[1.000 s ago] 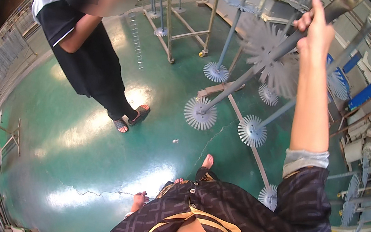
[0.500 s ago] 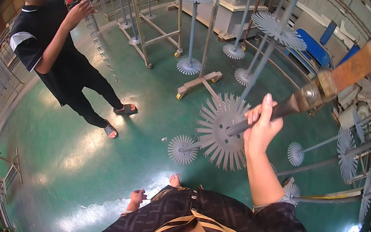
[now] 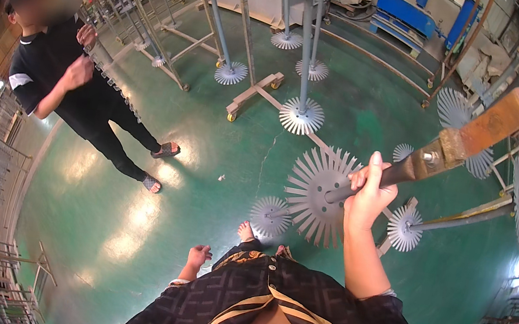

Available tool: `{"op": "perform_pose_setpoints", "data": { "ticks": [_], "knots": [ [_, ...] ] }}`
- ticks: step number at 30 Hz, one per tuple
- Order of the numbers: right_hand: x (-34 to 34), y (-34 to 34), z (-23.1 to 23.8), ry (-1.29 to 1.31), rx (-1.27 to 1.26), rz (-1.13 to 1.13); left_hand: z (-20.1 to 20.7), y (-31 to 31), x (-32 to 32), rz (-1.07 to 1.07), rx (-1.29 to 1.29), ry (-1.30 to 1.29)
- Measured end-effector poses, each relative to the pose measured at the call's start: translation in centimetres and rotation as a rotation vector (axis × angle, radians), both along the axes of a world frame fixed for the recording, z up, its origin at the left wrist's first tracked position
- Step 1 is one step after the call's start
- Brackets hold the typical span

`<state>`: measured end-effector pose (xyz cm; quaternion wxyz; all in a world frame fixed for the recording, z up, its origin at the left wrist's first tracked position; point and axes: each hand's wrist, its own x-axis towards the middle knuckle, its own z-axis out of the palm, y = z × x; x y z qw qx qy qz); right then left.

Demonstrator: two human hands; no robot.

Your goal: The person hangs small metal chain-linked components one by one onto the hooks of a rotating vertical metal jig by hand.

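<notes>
Apparently at the carrying stage, a worker's right hand grips a gray pole of toothed discs before the body, left hand loosely curled and seemingly empty, the next move likely calling for clearance from the nearby wheeled stand.

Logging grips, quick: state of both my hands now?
Left hand: loosely open, nothing visible in it.
Right hand: closed, holding the grey pole with the slotted disc.
</notes>
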<state>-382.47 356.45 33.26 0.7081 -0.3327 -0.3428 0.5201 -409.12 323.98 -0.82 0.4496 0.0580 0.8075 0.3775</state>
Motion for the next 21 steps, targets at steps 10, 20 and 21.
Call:
{"op": "perform_pose_setpoints", "data": {
  "ticks": [10, 20, 21],
  "knots": [
    [2.6, -0.2, -2.2, -0.118, 0.012, -0.079, 3.1, 0.5, -0.1, -0.037, -0.007, 0.133],
    [3.6, -0.5, -4.0, -0.134, -0.004, -0.159, 3.3, -0.3, -1.0, 0.005, 0.108, 0.270],
    [3.6, -0.4, -4.2, -0.113, 0.013, -0.163, 4.1, 0.3, -1.7, -0.006, 0.110, 0.316]
  ]
}}
